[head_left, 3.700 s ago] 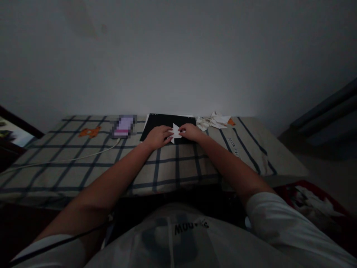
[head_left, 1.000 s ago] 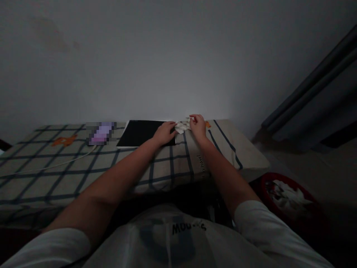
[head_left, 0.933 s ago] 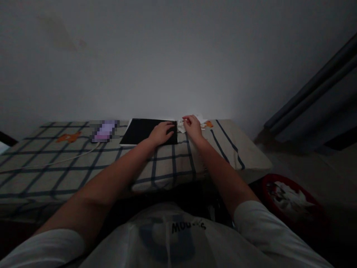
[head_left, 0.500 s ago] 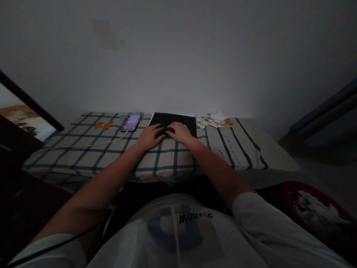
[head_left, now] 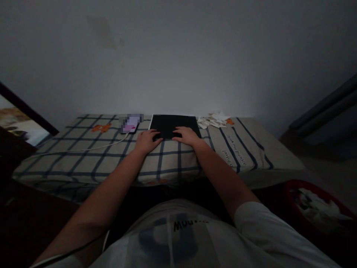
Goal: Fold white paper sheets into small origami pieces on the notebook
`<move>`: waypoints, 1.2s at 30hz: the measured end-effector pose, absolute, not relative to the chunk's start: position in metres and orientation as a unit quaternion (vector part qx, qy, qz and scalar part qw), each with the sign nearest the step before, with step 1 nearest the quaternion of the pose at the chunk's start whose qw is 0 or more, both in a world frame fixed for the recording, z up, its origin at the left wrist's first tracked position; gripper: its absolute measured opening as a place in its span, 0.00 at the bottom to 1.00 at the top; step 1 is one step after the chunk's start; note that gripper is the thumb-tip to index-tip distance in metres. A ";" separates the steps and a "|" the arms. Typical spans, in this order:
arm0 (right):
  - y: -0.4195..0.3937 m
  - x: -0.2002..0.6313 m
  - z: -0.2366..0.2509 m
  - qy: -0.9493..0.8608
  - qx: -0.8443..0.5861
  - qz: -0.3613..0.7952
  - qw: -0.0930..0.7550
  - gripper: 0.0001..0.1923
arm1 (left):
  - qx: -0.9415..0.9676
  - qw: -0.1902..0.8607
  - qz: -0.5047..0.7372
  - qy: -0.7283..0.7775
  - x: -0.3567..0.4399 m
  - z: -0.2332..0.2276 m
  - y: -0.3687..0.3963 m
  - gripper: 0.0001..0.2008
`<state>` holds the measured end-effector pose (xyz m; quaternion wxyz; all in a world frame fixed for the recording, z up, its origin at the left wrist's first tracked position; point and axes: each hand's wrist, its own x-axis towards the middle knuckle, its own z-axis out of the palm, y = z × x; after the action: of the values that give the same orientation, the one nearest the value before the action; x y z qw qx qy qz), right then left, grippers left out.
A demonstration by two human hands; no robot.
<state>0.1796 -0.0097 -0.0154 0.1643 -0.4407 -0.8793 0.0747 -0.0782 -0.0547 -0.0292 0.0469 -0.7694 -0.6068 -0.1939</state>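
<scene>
A black flat board (head_left: 169, 124) lies on the cloth against the wall, with small binding holes at both far corners, like the back of a desk calendar. A thin white edge shows along its left and far sides. My left hand (head_left: 147, 141) rests on its near left corner, fingers apart. On the near right part lies my right hand (head_left: 186, 135), palm down with the fingers spread. Neither hand is wrapped round anything. The board's near corners are partly hidden under the hands.
A phone (head_left: 130, 124), its screen blurred, lies left of the board with a white cable (head_left: 103, 146) running left. Torn white paper scraps (head_left: 213, 120) are heaped to the right. A checked cloth (head_left: 83, 160) covers the table. A red bin (head_left: 295, 208) with crumpled paper stands at lower right.
My hands have drawn slightly apart and nearer to me on the black board. More of its surface shows, and it lies squarer to the wall. The view has shifted a little.
</scene>
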 end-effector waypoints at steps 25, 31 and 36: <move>-0.006 0.178 -0.013 -0.805 -0.452 0.192 0.333 0.15 | -0.824 0.031 -0.168 -0.540 -0.081 -0.036 -0.043 0.25; -0.005 0.178 -0.014 -0.809 -0.447 0.190 0.331 0.14 | -0.831 0.056 -0.167 -0.528 -0.078 -0.027 -0.052 0.21; -0.004 0.178 -0.015 -0.808 -0.448 0.186 0.334 0.14 | -0.838 0.078 -0.191 -0.505 -0.078 -0.024 -0.055 0.20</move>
<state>0.1780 -0.0045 -0.0146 0.3337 -0.4479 -0.8085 0.1856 -0.0782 -0.0549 -0.0236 0.0782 -0.8380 -0.5051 -0.1913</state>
